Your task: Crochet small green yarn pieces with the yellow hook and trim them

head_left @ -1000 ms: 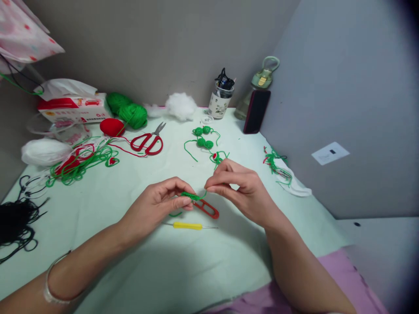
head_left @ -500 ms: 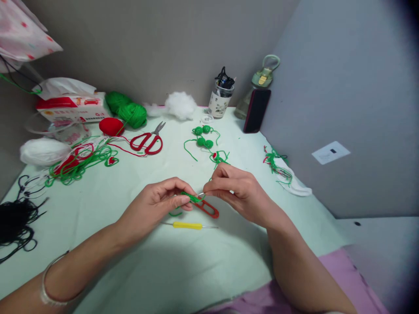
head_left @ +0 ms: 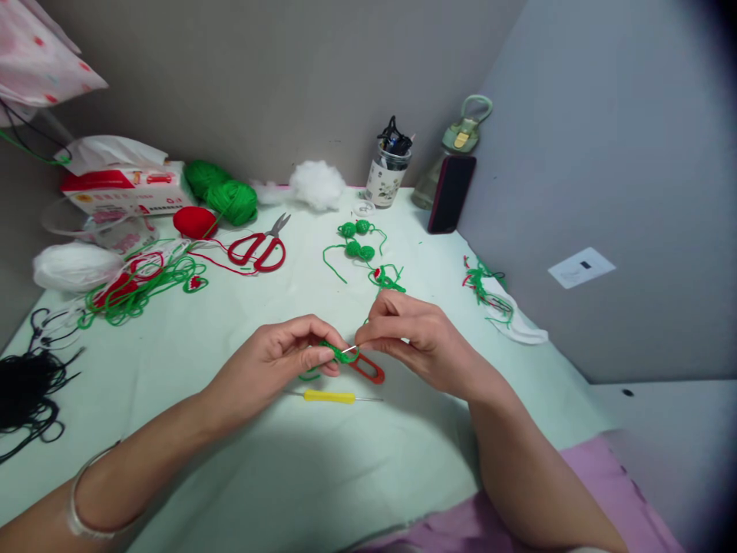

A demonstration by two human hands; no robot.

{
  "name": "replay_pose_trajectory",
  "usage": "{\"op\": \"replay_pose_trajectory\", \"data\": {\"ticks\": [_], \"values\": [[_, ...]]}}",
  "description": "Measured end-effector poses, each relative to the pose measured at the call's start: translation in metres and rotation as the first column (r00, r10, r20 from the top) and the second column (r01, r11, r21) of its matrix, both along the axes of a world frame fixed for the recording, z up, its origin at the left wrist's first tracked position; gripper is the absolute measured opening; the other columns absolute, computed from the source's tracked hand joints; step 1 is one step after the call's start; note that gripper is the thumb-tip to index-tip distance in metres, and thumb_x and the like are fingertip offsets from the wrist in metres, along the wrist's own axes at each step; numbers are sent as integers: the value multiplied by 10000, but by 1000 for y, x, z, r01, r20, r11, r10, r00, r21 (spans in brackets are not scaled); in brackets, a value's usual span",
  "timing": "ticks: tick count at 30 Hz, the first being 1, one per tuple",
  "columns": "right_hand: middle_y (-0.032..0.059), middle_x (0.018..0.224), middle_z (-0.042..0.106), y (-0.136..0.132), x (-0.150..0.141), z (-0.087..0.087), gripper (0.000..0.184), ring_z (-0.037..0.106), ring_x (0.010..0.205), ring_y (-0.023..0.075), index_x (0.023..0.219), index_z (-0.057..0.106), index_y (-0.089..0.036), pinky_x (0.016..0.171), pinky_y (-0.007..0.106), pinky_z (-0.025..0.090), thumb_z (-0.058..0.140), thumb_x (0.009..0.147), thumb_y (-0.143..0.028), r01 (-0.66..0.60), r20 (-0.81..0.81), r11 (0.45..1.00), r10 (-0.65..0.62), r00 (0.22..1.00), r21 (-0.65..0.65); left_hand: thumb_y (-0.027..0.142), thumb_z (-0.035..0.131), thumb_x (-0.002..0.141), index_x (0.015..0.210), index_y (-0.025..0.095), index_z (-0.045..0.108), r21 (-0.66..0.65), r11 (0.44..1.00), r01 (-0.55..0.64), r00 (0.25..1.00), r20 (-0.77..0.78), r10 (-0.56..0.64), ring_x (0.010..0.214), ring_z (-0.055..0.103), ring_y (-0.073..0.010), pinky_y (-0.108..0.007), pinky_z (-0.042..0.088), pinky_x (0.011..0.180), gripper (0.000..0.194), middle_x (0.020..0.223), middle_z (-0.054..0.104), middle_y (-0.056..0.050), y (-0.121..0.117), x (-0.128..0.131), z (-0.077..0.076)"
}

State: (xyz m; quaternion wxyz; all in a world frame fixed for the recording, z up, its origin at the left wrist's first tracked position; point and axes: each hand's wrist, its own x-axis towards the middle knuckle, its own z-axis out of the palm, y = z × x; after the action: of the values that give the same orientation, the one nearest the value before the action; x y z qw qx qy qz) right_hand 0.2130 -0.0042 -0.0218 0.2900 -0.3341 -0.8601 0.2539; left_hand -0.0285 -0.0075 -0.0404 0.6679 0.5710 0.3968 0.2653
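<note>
My left hand point(head_left: 299, 349) pinches a small green crocheted piece point(head_left: 339, 354) between thumb and fingers. In my right hand point(head_left: 411, 334) is a thin silver needle point(head_left: 349, 349), held in a closed pinch; its far end meets the green piece, and a green strand curves beside it. Under the hands lies a flat orange-red plastic piece with a long slot point(head_left: 371, 371), partly covered. Nearer to me rests a yellow-handled crochet hook point(head_left: 329, 397). A green yarn tail point(head_left: 309, 376) shows below my left fingers.
Green crocheted balls point(head_left: 360, 251) lie beyond my hands. Red-handled scissors point(head_left: 257, 251), green yarn point(head_left: 231, 202), a tissue box point(head_left: 127, 188) and tangled yarn point(head_left: 143, 288) fill the left. At the back stand a pen jar point(head_left: 387, 177), phone point(head_left: 452, 194) and bottle point(head_left: 429, 180).
My right hand has shifted very slightly left, and more of the needle shows across the green piece. The green piece has tilted a little in my left fingers.
</note>
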Motion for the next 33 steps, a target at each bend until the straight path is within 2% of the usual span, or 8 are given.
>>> {"op": "replay_pose_trajectory", "data": {"ticks": [9,12,18,23,26,29,31,33], "values": [[11,808,566,2,-3,-1,120,581,769,121,946,770,-211,660,246,495,659,938,-256,-84,-147,974,54,988,-209,319,644,935,943,234,711,-52,995,86,993,90,-81,840,707,-138,-264,519,826,108,929,696,20,-3,-1,4],[14,816,586,3,-6,-5,102,587,769,119,933,765,-209,672,247,499,671,930,-250,-65,-168,980,33,985,-186,321,657,929,934,233,705,-52,997,64,994,86,-59,806,698,-120,-242,514,797,100,882,684,31,-3,-1,4],[28,875,649,1,-15,-10,70,606,768,126,973,708,-200,694,262,494,684,922,-241,112,-116,991,-121,986,-79,340,701,901,939,240,682,-80,996,-29,994,100,37,798,684,-99,-208,490,764,108,858,665,49,-3,0,0],[64,973,680,-8,-24,-9,181,641,847,128,1141,658,-192,744,249,529,565,986,-184,2,-121,1000,-5,993,-21,372,691,901,936,222,639,-84,990,-110,990,79,117,719,662,-108,-225,488,723,162,752,671,48,-2,2,-5],[83,974,689,-12,-28,-13,169,643,841,136,1101,661,-174,728,252,535,525,1000,-181,-11,-62,995,17,998,104,385,685,894,908,203,616,-110,985,-134,987,71,142,696,652,-121,-245,490,708,195,723,659,42,-3,4,-7],[81,957,698,-13,-30,-15,170,634,782,131,1021,683,-176,648,240,507,515,997,-170,31,14,975,-35,999,221,377,719,854,886,195,601,-129,982,-138,988,55,146,707,636,-131,-248,475,687,219,742,642,38,-3,6,-7],[88,1035,695,-13,-32,-14,145,633,763,118,994,694,-191,623,234,503,549,983,-183,67,-34,979,-62,998,194,363,736,832,874,196,603,-86,986,-144,988,36,148,736,618,-138,-247,462,686,217,770,634,32,-3,6,-6],[90,1065,692,-13,-34,-13,110,641,763,111,978,694,-194,605,224,515,585,969,-191,78,-177,994,-64,982,77,343,733,831,863,201,608,-7,989,-149,989,11,149,783,610,-146,-250,455,710,192,814,641,23,-4,4,-4]]}}
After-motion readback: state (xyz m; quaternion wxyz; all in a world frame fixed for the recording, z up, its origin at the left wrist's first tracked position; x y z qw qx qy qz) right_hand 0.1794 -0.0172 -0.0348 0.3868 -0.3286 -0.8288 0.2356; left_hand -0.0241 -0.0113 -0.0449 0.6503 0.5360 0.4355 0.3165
